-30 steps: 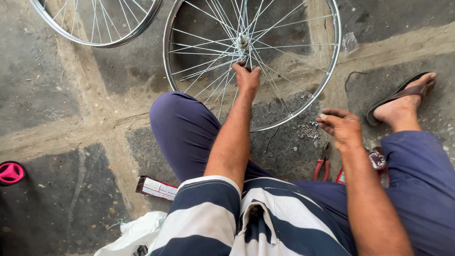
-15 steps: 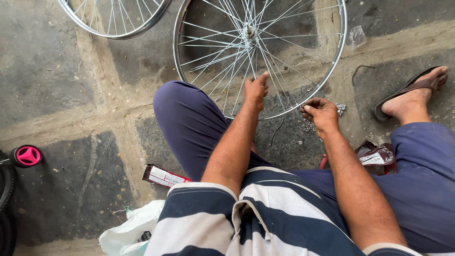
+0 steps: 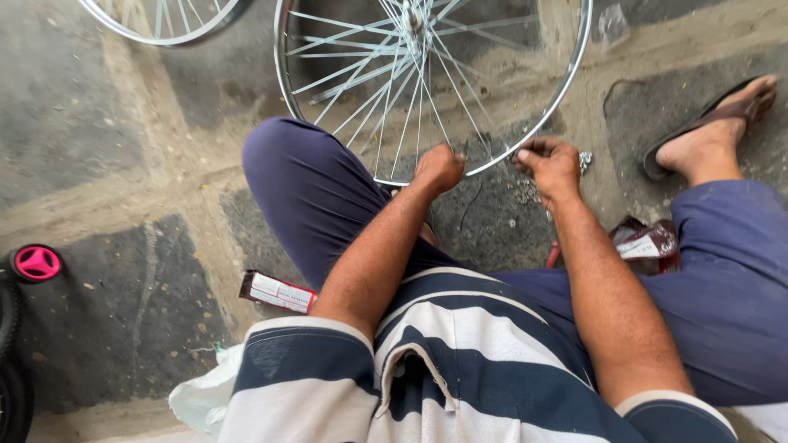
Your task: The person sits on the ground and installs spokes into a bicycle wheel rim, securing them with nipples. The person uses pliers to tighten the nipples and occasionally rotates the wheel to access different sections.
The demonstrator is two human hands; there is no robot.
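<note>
The left hand (image 3: 439,168) pinches a spoke at the near rim of the spoked wheel (image 3: 427,82) lying on the floor, while the right hand (image 3: 548,164), fingers closed (contents unclear), should steady that rim against twisting.

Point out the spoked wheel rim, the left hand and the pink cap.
spoked wheel rim (image 3: 566,86), head view, right side of the rim.
left hand (image 3: 437,167), head view, back of the fist.
pink cap (image 3: 37,262), head view, its top face.
</note>
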